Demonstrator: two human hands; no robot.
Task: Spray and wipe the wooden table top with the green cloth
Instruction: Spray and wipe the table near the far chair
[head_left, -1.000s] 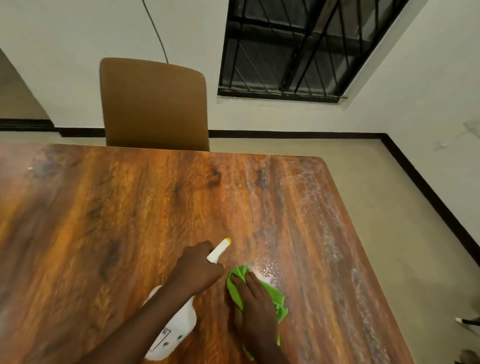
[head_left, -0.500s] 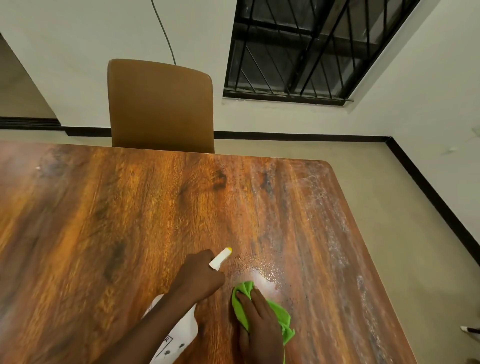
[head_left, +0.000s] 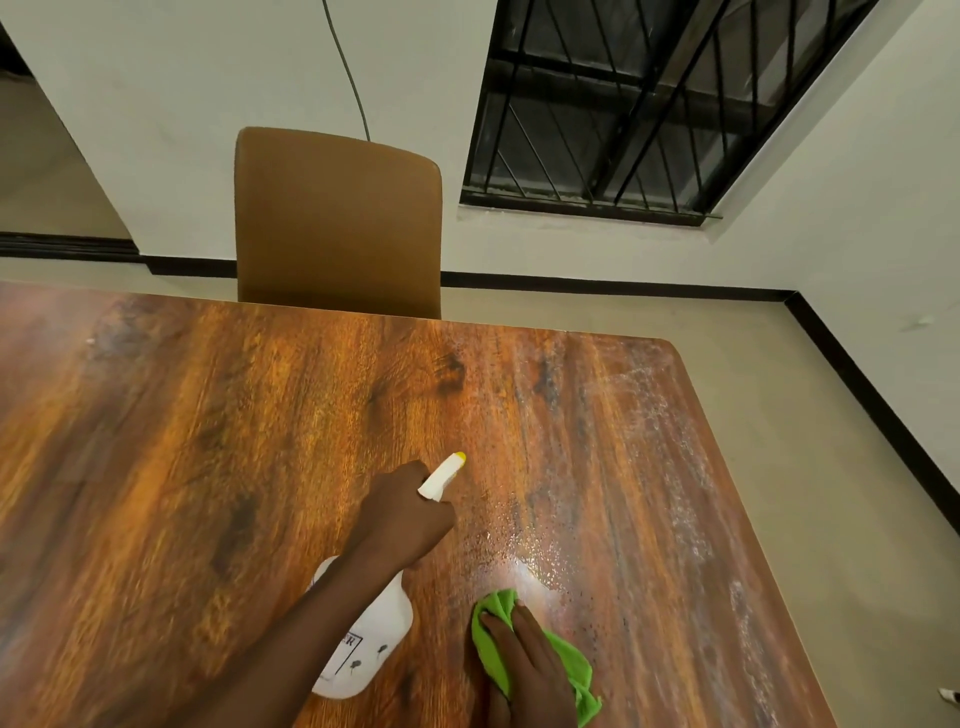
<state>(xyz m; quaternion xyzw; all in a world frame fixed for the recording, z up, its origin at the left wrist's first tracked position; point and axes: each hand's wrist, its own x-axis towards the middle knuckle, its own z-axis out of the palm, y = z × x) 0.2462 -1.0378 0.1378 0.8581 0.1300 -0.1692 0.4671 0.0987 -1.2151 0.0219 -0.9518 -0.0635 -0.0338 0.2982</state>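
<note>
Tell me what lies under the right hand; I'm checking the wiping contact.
The green cloth, pressed onto the wooden table top by the right hand. Its edges show around the hand; the part beneath is covered.

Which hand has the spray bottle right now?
The left hand grips the white spray bottle; the right hand lies flat on the green cloth.

Your view is evenly lit; glare pools on the wet bench (head_left: 524, 571) at lower centre, its left side smeared, wall lines bowed.
</note>
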